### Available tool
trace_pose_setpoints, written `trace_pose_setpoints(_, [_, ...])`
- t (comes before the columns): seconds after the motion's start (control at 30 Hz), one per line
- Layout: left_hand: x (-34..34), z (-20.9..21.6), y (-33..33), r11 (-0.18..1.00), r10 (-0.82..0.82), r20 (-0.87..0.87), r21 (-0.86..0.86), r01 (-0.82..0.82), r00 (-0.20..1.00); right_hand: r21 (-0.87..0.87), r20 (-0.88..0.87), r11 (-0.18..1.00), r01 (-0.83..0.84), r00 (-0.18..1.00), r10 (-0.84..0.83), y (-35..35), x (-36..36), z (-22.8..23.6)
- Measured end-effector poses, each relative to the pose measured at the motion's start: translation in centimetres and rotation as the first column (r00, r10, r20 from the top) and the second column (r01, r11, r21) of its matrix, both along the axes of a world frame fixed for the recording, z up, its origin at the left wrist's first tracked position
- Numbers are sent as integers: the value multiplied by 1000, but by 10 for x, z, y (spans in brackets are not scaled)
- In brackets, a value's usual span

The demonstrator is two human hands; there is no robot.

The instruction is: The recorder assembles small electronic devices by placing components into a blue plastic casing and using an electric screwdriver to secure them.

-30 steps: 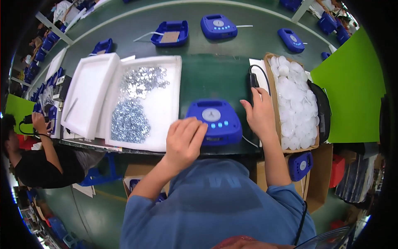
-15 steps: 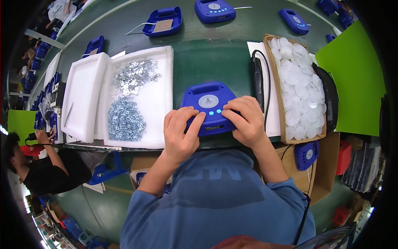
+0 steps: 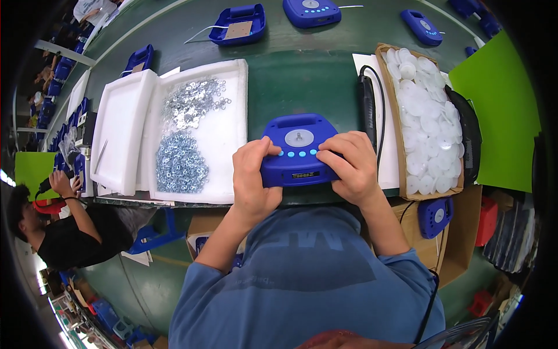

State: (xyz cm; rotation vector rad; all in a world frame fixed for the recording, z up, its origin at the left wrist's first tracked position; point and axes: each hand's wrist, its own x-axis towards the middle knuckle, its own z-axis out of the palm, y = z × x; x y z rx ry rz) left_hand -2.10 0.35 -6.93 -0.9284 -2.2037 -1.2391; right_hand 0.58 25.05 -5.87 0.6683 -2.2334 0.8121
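In front of me on the green work surface lies a blue plastic device (image 3: 296,162) with a carry handle at its far end. It has a round grey disc (image 3: 299,138) with a small post at its centre, a row of light-blue buttons and a small dark window in its near face. My left hand (image 3: 254,174) grips its left side, with fingertips at the leftmost button and the thumb by the near edge. My right hand (image 3: 353,164) holds the right side, fingers bent over the top beside the rightmost button. Both palms' undersides are hidden.
Left stands a white foam tray (image 3: 224,174) with silvery washers (image 3: 195,104) and bluish metal rings (image 3: 181,163); another foam tray (image 3: 119,136) holds tweezers (image 3: 101,156). Right are a black corded tool (image 3: 367,104) and a cardboard box of translucent discs (image 3: 427,125). More blue devices (image 3: 312,14) lie beyond.
My left fingers have drawn back from the device's top to its left side, uncovering more of the button row. The device now sits squarer to me. The whole view has shifted slightly.
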Motion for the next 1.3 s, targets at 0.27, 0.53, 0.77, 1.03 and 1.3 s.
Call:
trace_pose_setpoints(0.27, [22, 32, -6, 925, 160, -23, -345, -158, 987, 32, -139, 998, 61, 989, -56, 7, 7, 7])
trace_pose_setpoints(0.53, [1, 38, 12, 602, -697, 702, 683, -413, 144, 212, 17, 954, 211, 975, -220, 10, 37, 22])
trace_pose_setpoints(0.77, [4, 41, 31, 695, -590, 666, 707, -133, 457, -872, 471, 332, 360, 801, 369, 7, 71, 9])
trace_pose_setpoints(1.03, [15, 38, 45, 689, -658, 622, 724, 7, 424, -906, 383, 282, 314, 894, 234, 0, 79, -10])
trace_pose_setpoints(1.3, [20, 32, 51, 703, -640, 664, 709, -56, 387, -941, 337, 133, 311, 894, 295, -7, 86, -7])
